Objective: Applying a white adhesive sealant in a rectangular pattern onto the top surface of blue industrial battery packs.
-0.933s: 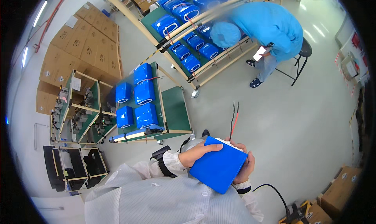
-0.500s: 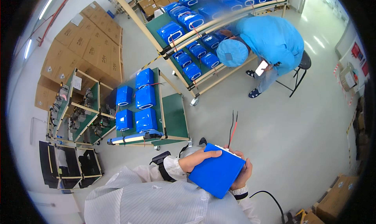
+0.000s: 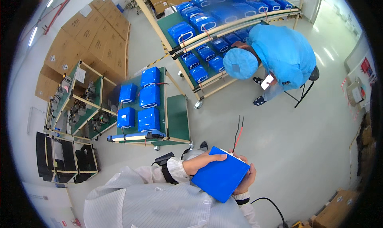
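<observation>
A flat blue-wrapped battery pack (image 3: 220, 176) is held in front of my body, tilted, with white edging along its far end. From that end a black wire and a red wire (image 3: 239, 135) stick up. My left hand (image 3: 203, 162) grips the pack's left side, its thumb lying across the top face. Around the right edge curl the fingers of my right hand (image 3: 246, 179); part of that hand is hidden by the pack. Both sleeves are white, with dark bands at the wrists.
Several similar blue packs (image 3: 149, 96) sit on a green-topped wheeled cart (image 3: 175, 116) ahead left. A larger rack (image 3: 223, 28) holds more. Beside it a co-worker in blue (image 3: 279, 60) bends forward on a stool, holding a phone (image 3: 267, 82). Cardboard boxes (image 3: 91, 40) are stacked left.
The view has shifted slightly, so the cart and rack appear a little displaced. Both hands keep the same hold on the battery pack.
</observation>
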Demonstrator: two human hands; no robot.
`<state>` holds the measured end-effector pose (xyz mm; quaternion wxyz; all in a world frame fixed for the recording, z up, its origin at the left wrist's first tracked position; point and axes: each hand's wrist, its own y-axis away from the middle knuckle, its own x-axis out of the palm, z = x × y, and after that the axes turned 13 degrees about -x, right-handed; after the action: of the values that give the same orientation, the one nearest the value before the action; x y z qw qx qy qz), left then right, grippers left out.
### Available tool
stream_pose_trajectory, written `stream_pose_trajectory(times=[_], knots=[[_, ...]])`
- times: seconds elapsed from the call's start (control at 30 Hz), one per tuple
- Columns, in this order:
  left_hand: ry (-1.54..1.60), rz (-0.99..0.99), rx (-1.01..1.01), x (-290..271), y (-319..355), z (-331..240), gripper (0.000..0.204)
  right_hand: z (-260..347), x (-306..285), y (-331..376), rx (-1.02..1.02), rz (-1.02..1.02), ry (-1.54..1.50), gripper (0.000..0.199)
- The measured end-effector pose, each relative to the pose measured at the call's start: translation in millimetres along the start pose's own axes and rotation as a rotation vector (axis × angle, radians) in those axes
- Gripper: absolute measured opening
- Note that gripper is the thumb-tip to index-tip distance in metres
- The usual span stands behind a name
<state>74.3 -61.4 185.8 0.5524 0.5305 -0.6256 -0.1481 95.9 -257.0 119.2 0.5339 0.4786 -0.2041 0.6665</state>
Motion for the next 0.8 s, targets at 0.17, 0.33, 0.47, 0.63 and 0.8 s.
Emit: stream_pose_trajectory(times=[0.17,0.33,0.47,0.63,0.8], knots=[[0.016,0.023,-0.003,4,3,-2,0.067,2,-4,1,0.025,-0.014,0.027,0.064],[0.046,0.053,0.024,1,0,5,0.072,2,-7,0,0.043,-0.036,0.010,0.062],[0.080,0.044,0.026,1,6,3,0.072,3,-5,-4,0.074,-0.022,0.058,0.061],[0.084,0.008,0.093,-2,13,9,0.074,3,6,-9,0.102,0.024,0.061,0.060],[0.155,-0.028,0.153,-6,16,24,0.073,1,4,-11,0.195,0.063,0.072,0.059]])
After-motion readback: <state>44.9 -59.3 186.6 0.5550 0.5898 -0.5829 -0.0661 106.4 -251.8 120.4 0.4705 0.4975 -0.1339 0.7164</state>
